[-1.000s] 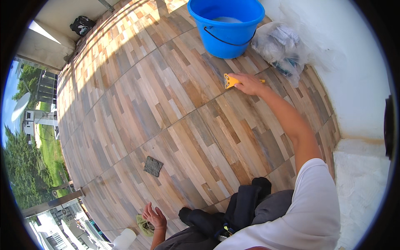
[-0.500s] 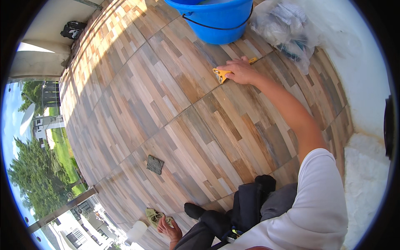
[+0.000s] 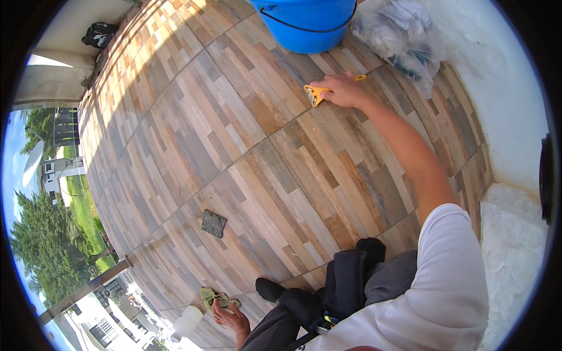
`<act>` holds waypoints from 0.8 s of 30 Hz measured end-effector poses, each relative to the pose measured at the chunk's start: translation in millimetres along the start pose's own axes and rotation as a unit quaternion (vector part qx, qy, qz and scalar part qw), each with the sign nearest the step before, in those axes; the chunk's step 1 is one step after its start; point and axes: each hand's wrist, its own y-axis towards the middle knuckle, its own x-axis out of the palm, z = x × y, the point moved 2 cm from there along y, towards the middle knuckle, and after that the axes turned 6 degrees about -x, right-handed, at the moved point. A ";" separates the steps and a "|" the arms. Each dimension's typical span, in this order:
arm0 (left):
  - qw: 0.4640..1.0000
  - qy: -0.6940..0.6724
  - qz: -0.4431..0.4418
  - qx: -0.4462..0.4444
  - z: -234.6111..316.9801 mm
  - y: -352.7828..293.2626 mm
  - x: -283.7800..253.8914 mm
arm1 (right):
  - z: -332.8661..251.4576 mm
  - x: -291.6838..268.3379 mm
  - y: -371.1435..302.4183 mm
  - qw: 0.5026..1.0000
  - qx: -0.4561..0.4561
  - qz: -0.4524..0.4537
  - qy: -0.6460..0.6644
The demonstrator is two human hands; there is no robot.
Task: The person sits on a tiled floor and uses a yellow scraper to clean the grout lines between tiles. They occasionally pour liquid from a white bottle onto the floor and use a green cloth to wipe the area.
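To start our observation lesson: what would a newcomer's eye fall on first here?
Probably the big blue bucket at the top edge, right of centre, with a clear plastic bag beside it. Just below, the right hand grips a yellow scraper. Lower left of centre, a dark pad lies on the tiled floor.

Left of the bucket (image 3: 305,28), we could pass over open floor (image 3: 175,128); right of it, the bag (image 3: 404,44) and wall (image 3: 509,126) block us; just this side of it, the scraper (image 3: 317,95) is in the way.
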 end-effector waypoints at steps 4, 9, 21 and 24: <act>1.000 -0.007 0.008 0.000 0.0 -1.7 0.9 | -8.1 12.1 3.0 1.000 0.010 0.004 0.001; 1.000 -0.003 0.020 0.004 0.6 2.5 -2.1 | -10.2 1.3 7.2 0.999 0.017 -0.041 -0.009; 0.999 -0.018 0.030 0.015 11.3 4.9 -5.0 | -9.0 -2.0 1.9 0.999 0.010 -0.034 -0.025; 0.999 -0.022 0.022 0.031 20.4 5.7 -2.2 | -21.3 8.0 8.0 0.999 -0.013 -0.036 -0.033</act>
